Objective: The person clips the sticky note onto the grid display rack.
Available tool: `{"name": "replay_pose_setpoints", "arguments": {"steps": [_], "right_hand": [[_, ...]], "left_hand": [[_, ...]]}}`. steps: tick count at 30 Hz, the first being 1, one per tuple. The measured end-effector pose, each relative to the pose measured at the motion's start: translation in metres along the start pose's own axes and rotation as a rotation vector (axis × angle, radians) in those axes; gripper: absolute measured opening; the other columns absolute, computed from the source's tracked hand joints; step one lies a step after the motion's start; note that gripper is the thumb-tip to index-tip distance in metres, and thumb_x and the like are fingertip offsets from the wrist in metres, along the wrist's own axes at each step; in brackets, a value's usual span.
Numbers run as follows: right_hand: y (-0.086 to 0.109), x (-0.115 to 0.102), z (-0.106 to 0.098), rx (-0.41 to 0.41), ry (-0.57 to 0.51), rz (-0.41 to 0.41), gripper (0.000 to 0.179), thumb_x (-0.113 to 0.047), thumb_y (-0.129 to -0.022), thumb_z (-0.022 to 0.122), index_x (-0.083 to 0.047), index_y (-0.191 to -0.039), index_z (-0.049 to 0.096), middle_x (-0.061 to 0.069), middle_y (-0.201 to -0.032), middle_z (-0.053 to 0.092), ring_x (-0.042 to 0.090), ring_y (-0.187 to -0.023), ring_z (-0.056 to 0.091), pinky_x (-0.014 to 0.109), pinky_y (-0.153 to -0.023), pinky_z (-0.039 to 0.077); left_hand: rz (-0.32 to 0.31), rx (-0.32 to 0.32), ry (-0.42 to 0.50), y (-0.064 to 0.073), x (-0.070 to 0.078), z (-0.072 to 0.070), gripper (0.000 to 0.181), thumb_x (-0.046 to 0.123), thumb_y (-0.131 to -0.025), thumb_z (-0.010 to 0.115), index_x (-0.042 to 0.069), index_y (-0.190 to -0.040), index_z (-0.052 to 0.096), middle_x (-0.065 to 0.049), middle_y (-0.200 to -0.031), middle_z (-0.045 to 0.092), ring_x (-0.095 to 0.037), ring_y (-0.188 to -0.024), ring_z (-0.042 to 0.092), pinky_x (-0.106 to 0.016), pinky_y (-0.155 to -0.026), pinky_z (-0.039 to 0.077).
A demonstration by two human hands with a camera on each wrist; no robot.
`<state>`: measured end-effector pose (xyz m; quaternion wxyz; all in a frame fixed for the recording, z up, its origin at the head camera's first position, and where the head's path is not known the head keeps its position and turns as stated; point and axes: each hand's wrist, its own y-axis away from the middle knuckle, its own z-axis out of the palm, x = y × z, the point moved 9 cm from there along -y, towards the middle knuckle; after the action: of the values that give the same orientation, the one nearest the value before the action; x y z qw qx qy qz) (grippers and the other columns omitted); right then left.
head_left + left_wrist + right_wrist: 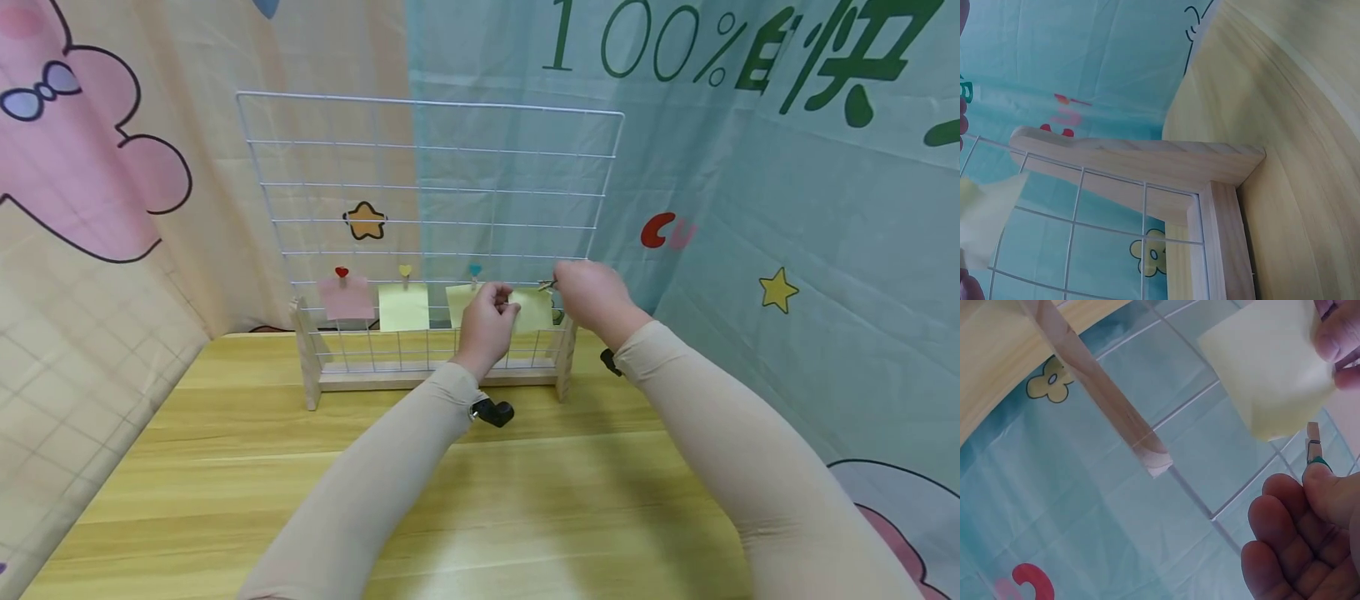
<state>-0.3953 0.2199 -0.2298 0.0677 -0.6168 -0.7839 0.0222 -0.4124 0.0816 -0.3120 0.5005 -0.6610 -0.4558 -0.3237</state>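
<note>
My left hand [486, 329] pinches the left edge of a pale yellow sticky note [534, 310] in front of the white wire grid [427, 102]. In my right hand [596, 300], thumb and finger pinch a small wooden clothespin [1314, 440] with a green part at their tips. The clothespin is near the note's upper edge; in the right wrist view a small gap shows between them. Left of my hands, a pink note [347, 298], a yellow note [403, 308] and another yellow note [459, 304], partly hidden by my left hand, hang from the grid.
A red heart clip [342, 272], a yellow heart clip [406, 272] and a blue heart clip [475, 271] hold the hanging notes. The grid stands in a wooden base [375, 381] on a wood-grain table [465, 500]. Printed curtains [750, 208] surround it.
</note>
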Motion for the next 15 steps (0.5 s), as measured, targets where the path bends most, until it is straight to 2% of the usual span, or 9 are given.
{"name": "replay_pose_setpoints", "arguments": {"steps": [8,15], "right_hand": [[-0.0032,-0.0029,0.0005,0.03,0.07,0.0,0.011,-0.002,-0.105,0.052,-0.002,-0.106,0.063,0.013,-0.095,0.072,0.029,-0.083,0.071,0.046,-0.076,0.062],[-0.0047,-0.0037,-0.0011,0.04,0.068,0.003,0.01,-0.003,-0.104,0.055,-0.003,-0.106,0.064,0.013,-0.095,0.072,0.03,-0.085,0.071,0.046,-0.077,0.062]], "left_hand": [[0.021,-0.009,-0.019,-0.0003,0.0007,0.0013,0.028,0.013,-0.104,0.066,0.009,-0.132,0.064,-0.008,-0.121,0.07,-0.02,-0.104,0.066,-0.036,-0.089,0.057],[0.053,-0.018,-0.048,-0.0012,-0.0024,0.0028,0.031,0.011,-0.103,0.067,0.013,-0.135,0.067,-0.008,-0.117,0.071,-0.022,-0.103,0.066,-0.037,-0.084,0.057]]}}
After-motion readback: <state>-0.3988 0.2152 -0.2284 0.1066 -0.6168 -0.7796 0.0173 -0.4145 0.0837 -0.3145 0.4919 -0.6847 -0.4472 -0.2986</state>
